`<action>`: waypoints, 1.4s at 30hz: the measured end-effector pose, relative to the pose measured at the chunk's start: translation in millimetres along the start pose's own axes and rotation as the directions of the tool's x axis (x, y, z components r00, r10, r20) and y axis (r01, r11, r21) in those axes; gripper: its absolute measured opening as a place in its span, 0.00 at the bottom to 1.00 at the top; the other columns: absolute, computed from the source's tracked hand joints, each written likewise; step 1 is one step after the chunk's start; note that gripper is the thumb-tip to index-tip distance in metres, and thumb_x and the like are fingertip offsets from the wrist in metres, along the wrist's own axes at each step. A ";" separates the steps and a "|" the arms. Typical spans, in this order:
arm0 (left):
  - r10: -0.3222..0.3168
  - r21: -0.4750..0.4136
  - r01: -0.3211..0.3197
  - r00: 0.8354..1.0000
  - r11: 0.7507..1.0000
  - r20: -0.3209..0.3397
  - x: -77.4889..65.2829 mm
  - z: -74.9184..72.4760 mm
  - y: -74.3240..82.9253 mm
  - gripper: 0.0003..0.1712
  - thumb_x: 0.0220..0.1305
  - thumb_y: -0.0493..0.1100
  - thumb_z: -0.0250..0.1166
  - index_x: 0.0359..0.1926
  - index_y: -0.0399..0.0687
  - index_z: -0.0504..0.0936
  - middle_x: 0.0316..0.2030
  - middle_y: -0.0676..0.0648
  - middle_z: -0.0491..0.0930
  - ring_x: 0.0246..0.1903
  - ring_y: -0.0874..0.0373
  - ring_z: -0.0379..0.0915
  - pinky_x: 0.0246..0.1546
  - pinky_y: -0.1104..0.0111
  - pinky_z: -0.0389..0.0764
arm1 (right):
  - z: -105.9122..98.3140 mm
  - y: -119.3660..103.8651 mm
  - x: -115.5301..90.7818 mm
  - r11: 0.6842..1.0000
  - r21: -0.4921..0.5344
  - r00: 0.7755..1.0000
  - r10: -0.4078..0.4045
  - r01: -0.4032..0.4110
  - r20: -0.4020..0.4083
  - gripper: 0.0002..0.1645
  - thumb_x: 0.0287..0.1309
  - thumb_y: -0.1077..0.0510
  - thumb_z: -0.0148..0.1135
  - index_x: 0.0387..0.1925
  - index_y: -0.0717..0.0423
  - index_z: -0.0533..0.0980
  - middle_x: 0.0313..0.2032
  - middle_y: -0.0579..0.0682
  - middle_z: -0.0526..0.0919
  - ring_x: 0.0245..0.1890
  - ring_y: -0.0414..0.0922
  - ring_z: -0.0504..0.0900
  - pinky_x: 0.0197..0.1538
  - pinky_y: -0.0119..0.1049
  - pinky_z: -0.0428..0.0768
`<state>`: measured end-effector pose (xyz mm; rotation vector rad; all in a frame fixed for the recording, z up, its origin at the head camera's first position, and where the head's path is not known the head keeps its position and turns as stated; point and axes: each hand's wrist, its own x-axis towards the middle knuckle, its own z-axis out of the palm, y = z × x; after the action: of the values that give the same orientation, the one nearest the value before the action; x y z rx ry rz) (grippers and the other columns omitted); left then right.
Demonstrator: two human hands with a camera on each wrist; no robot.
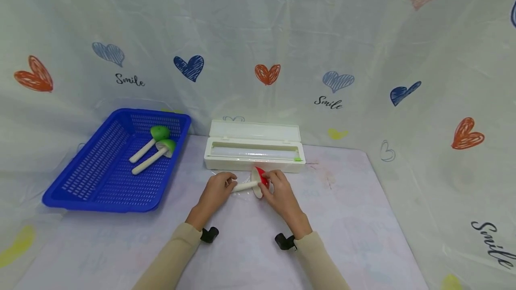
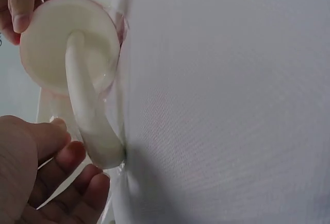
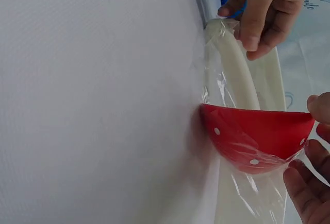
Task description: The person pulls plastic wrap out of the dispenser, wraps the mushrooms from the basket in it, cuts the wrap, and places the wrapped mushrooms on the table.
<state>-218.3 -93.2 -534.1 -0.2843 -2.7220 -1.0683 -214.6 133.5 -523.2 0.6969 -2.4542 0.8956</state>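
A toy mushroom (image 1: 245,186) with a red, white-dotted cap (image 3: 258,136) and a pale stem (image 2: 85,100) lies on its side on clear cling film (image 3: 250,193). Film covers part of the cap and stem. My right hand (image 1: 280,191) holds the cap's edge between thumb and fingers. At the stem's free end, my left hand (image 1: 215,191) has its fingers curled and pinches the film beside the stem. Right behind the mushroom stands a white cling film dispenser (image 1: 254,164), lid raised, with the roll and a green slider showing.
On the left stands a blue perforated basket (image 1: 101,207) holding two green-capped toy mushrooms (image 1: 160,132). A white cloth (image 1: 342,227) covers the table. Behind it hangs a curtain (image 1: 282,35) printed with hearts.
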 end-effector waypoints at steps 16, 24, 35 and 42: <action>-0.041 -0.008 0.042 0.991 0.999 0.126 -6.2 -0.4 1.0 0.20 0.57 0.25 0.72 0.50 0.39 0.85 0.47 0.40 0.85 0.51 0.44 0.79 0.53 0.51 0.81 | -7.1 12.1 -7.0 0.992 -0.005 0.989 -0.125 0.126 0.078 0.27 0.52 0.74 0.68 0.55 0.58 0.81 0.58 0.54 0.83 0.64 0.60 0.75 0.68 0.52 0.74; -0.075 -0.073 0.087 0.986 0.994 0.152 -6.9 -7.1 -2.9 0.23 0.66 0.28 0.66 0.60 0.42 0.75 0.49 0.42 0.83 0.50 0.46 0.79 0.50 0.53 0.80 | -7.4 14.6 -5.1 0.979 -0.010 0.974 -0.199 0.201 0.111 0.39 0.46 0.75 0.71 0.64 0.61 0.76 0.67 0.57 0.78 0.69 0.63 0.72 0.74 0.56 0.66; 0.222 -0.169 -0.241 0.967 0.956 -0.123 -11.6 -18.6 -10.0 0.21 0.62 0.30 0.72 0.54 0.39 0.77 0.47 0.40 0.86 0.42 0.46 0.85 0.38 0.60 0.87 | -5.6 10.3 4.4 0.992 -0.076 0.981 -0.091 0.105 0.172 0.60 0.50 0.65 0.79 0.79 0.61 0.55 0.77 0.58 0.63 0.74 0.62 0.64 0.75 0.57 0.64; 0.452 0.003 -0.489 0.806 0.873 -0.383 -6.3 -11.2 -12.8 0.19 0.47 0.27 0.80 0.43 0.31 0.88 0.40 0.37 0.88 0.35 0.48 0.87 0.34 0.65 0.87 | -0.1 8.3 18.8 0.992 -0.085 0.990 -0.089 0.098 0.108 0.59 0.52 0.61 0.80 0.78 0.66 0.55 0.74 0.63 0.66 0.73 0.61 0.66 0.73 0.51 0.69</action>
<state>-214.1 -110.8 -535.9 -0.6620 -2.1033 -0.9826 -234.0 133.4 -516.6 0.8381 -2.5113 0.7256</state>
